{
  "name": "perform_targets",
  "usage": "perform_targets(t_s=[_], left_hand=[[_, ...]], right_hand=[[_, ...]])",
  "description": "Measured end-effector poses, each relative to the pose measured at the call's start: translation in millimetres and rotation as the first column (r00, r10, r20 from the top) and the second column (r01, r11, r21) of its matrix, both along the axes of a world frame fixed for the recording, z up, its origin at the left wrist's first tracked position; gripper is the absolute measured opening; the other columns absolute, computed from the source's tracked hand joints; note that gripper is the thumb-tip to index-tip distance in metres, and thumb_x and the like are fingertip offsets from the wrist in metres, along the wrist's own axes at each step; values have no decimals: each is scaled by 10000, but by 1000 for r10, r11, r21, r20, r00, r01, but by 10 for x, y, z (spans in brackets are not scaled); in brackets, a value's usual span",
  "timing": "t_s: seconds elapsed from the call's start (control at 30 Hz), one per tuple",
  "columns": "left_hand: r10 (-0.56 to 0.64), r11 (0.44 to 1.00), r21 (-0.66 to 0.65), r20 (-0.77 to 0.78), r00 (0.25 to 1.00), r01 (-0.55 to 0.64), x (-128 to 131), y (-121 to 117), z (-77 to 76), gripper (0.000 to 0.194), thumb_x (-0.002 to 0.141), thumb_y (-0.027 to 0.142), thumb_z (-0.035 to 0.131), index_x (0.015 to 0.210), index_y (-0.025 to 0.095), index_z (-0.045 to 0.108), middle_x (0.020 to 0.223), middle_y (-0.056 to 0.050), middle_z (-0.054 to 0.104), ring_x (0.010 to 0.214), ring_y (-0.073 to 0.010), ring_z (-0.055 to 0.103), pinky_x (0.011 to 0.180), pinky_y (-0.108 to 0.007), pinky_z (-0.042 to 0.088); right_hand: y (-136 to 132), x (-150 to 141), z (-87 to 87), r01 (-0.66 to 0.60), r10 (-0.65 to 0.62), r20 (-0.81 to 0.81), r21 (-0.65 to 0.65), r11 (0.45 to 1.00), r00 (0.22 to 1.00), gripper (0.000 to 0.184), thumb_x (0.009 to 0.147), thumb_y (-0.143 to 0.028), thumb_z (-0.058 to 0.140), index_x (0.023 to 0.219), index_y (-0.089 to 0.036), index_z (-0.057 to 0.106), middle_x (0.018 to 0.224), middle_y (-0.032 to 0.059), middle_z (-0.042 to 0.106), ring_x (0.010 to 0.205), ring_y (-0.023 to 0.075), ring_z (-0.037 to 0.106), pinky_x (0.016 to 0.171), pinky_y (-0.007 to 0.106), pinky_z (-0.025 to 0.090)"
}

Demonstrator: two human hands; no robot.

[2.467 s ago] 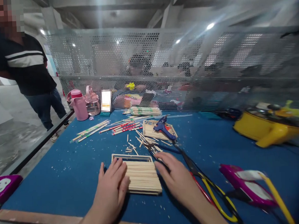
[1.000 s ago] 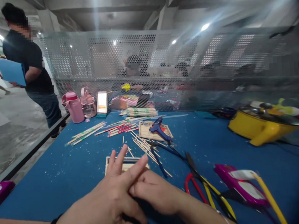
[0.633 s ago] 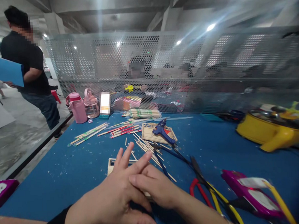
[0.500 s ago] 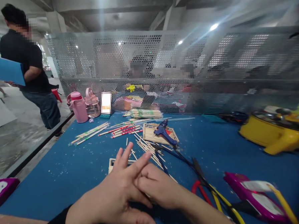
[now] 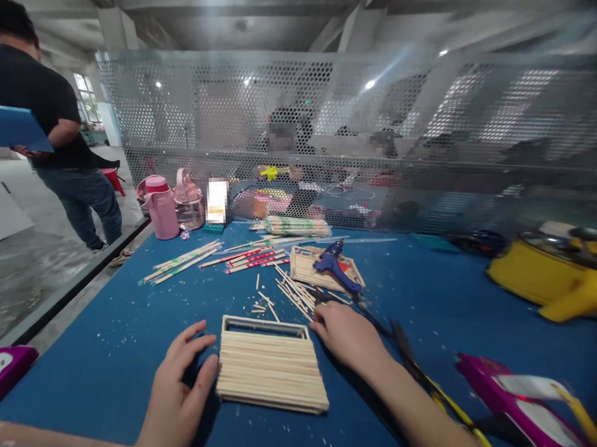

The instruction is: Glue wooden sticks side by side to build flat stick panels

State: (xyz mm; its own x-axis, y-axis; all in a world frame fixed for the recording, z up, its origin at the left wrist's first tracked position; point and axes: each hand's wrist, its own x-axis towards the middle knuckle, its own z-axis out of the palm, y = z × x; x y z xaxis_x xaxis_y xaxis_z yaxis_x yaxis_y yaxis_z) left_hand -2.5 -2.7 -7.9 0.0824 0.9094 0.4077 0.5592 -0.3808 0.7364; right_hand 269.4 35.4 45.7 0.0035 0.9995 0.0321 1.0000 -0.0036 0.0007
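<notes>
Pale rectangular wooden-stick frame (image 5: 271,373) lies flat near front edge of blue flat-topped desk (image 5: 110,353), likely for two-sided reach | left hand (image 5: 175,382): spread, just beside it | right hand (image 5: 345,334): curled, cannot tell if pinching

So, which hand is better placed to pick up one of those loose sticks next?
Probably the right hand: it is close to the near end of the loose sticks. The left hand is at the opposite side of the slatted wooden panel, farther from them.

grey floor (image 5: 20,268) | perforated metal screen (image 5: 243,113) | lit lamp (image 5: 370,84) | left window (image 5: 86,96) | red stool (image 5: 114,181)
</notes>
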Motion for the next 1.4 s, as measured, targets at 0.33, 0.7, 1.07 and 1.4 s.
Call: perform_targets(t_s=[0.33, 0.7, 1.07, 1.4], left_hand=[[-38, 992, -119, 8, 999, 39, 49, 7, 20, 410, 817, 360, 481, 1177, 168, 513, 1186, -130, 577, 1093, -239, 538, 918, -417, 440], [-50, 990, -132, 27, 998, 53, 56, -10, 44, 423, 834, 327, 470, 1226, 169, 461, 1216, -132, 556, 1121, -229, 518, 939, -418, 421], [-112, 982, 137, -132, 985, 130, 133, 270, 465, 396, 868, 270, 421, 1246, 162, 459, 1273, -123, 502, 1187, -210, 435, 982, -385, 366], [-226, 967, 78, -163, 960, 241, 189, 444, 524, 217, 849, 260, 479, 835, 202, 688, 797, -38, 711, 744, -162, 630, 686, -268, 468]], right_hand=[[12, 11, -27, 17, 1, -152, 116, 993, 988, 243, 877, -210, 311, 770, -175, 526, 789, 80, 628, 738, 188, 582, 640, 267, 402], [-178, -103, 25, -307, 391, -443, 252, 918, 807, 238, 880, -245, 308, 936, -206, 536, 841, 64, 646, 764, 170, 603, 674, 273, 464], [-200, -51, 52, -335, 471, -315, 400, 853, 824, 247, 881, -261, 357, 908, -203, 596, 817, 69, 653, 770, 174, 601, 682, 284, 465], [-261, 75, 115, -305, 448, -324, 407, 861, 833, 247, 869, -286, 418, 874, -194, 647, 800, 68, 675, 769, 182, 613, 695, 300, 465]])
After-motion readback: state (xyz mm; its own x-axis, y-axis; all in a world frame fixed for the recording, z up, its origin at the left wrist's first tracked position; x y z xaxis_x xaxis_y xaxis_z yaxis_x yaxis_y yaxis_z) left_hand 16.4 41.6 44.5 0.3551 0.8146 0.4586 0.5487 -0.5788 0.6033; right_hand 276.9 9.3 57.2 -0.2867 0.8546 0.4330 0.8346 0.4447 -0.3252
